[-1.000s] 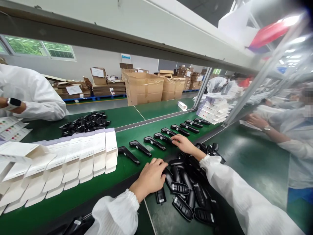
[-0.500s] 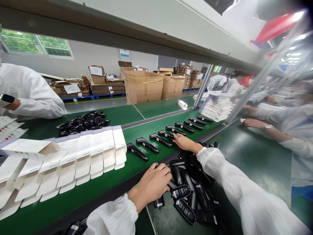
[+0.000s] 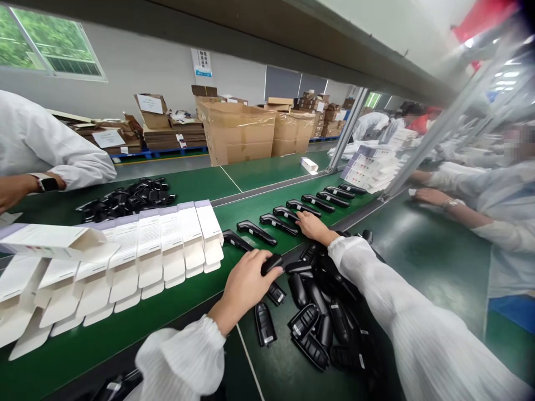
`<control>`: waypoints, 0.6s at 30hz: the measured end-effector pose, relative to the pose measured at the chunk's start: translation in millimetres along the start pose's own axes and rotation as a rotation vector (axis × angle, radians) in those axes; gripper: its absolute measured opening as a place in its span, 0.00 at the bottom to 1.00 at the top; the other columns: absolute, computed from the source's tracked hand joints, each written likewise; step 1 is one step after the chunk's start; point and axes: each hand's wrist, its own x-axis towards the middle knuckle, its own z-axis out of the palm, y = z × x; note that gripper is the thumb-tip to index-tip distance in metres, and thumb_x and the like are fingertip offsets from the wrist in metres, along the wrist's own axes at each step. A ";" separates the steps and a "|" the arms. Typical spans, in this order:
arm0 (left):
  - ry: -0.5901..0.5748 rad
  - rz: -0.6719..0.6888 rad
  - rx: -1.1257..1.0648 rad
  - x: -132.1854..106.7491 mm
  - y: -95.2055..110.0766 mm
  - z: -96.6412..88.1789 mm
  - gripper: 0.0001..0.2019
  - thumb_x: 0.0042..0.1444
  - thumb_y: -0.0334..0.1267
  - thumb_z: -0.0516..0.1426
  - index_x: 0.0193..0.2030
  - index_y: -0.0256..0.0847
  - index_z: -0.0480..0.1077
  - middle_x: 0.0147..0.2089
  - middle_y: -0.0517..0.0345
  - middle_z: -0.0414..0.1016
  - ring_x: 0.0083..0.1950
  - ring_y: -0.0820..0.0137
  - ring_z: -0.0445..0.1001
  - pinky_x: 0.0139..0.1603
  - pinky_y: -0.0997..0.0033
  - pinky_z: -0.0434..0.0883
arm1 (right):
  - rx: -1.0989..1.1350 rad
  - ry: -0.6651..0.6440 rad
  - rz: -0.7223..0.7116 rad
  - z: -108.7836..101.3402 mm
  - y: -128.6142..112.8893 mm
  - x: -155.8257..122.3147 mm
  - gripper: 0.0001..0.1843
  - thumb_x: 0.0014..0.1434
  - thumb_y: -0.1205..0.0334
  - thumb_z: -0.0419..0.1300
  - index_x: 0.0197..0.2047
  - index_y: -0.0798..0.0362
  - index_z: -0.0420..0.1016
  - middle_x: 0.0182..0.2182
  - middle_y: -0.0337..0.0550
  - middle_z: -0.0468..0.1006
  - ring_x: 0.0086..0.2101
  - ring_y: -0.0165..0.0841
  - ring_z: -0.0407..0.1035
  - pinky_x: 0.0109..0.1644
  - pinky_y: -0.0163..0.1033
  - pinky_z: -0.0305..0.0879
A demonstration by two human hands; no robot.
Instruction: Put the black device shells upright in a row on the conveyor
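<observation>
My left hand (image 3: 247, 281) is closed around a black plastic shell (image 3: 271, 263), lifted over the edge of the green belt (image 3: 184, 301). My right hand (image 3: 312, 227) reaches to a row of black, bent-handled devices on the belt; its fingers close on the near end of one black handheld device (image 3: 286, 213), partly covering it. Another such device (image 3: 256, 231) lies to the left in the row. Below my hands, a heap of black plastic shells (image 3: 320, 301) lies on the bench, some showing ribbed insides. One loose shell (image 3: 265, 324) lies apart, left of the heap.
White cartons with open flaps (image 3: 163, 245) lie overlapped on the belt at left. Behind them sits a pile of black parts (image 3: 129, 195). Stacked cartons (image 3: 370, 167) stand beside a metal post (image 3: 349, 131). A shelf beam (image 3: 251, 42) crosses overhead. Co-workers' sleeves (image 3: 54, 145) show on both sides.
My left hand has risen from the heap's edge toward the belt with a black shell in it. My right hand stays at the same device. The view has shifted slightly.
</observation>
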 end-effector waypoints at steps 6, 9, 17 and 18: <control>0.178 -0.094 -0.021 39.6 10.9 22.3 0.14 0.62 0.49 0.58 0.47 0.43 0.65 0.41 0.53 0.77 0.43 0.58 0.77 0.38 0.66 0.67 | 0.447 0.115 0.028 -16.5 -50.3 -30.9 0.24 0.70 0.49 0.49 0.61 0.55 0.66 0.50 0.53 0.76 0.49 0.41 0.71 0.53 0.44 0.66; 0.168 -0.081 0.009 48.7 19.1 26.5 0.15 0.64 0.46 0.55 0.51 0.40 0.62 0.40 0.48 0.77 0.41 0.54 0.78 0.36 0.65 0.67 | 1.133 0.080 -0.012 -9.7 -83.9 -59.5 0.21 0.63 0.47 0.60 0.52 0.52 0.74 0.42 0.45 0.80 0.41 0.36 0.74 0.46 0.40 0.69; -0.285 0.196 0.229 -26.6 -2.5 -13.2 0.23 0.54 0.34 0.61 0.58 0.47 0.69 0.60 0.50 0.70 0.59 0.50 0.68 0.51 0.57 0.70 | 0.366 0.130 -0.079 -15.0 -41.3 -24.9 0.16 0.65 0.62 0.54 0.52 0.49 0.77 0.46 0.45 0.80 0.46 0.40 0.73 0.52 0.44 0.67; -0.351 0.226 0.293 -35.1 -8.9 -18.5 0.21 0.55 0.31 0.59 0.56 0.48 0.71 0.61 0.50 0.69 0.59 0.51 0.67 0.50 0.57 0.70 | 0.276 0.099 -0.115 -14.6 -33.3 -18.7 0.16 0.65 0.64 0.55 0.52 0.48 0.77 0.48 0.45 0.80 0.48 0.40 0.73 0.54 0.43 0.66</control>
